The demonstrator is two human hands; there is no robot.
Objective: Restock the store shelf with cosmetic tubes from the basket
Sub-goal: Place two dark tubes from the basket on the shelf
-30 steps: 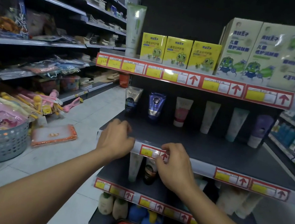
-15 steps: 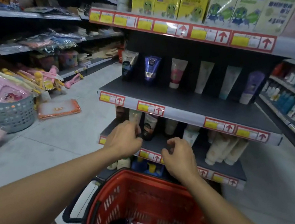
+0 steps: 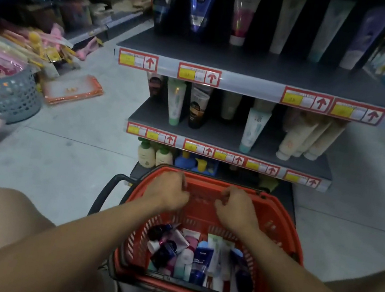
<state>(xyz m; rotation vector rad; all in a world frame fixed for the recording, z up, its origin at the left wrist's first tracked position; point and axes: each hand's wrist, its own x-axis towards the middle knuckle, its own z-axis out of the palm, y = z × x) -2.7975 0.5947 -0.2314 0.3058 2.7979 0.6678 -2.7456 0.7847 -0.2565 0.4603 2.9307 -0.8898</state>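
A red plastic basket (image 3: 284, 221) stands on the floor in front of the shelf unit, with several cosmetic tubes (image 3: 202, 257) piled in its bottom. My left hand (image 3: 168, 190) and my right hand (image 3: 237, 209) hover side by side over the basket's far half, above the tubes. Their fingers are loosely curled and hold nothing. On the upper dark shelf (image 3: 251, 61) a row of single tubes (image 3: 199, 6) stands along the back. The shelf below (image 3: 226, 136) holds more upright tubes.
The basket's black handle (image 3: 107, 190) sticks out to the left. A grey perforated tub (image 3: 4, 94) and packaged goods lie on the floor at left. More stocked shelving runs along both sides. Bottles stand on the lowest shelf behind the basket. My knees frame the basket.
Both hands have dropped from the shelf edges down to over the red basket. The view has tilted down, so the basket and its tubes now fill the lower frame.
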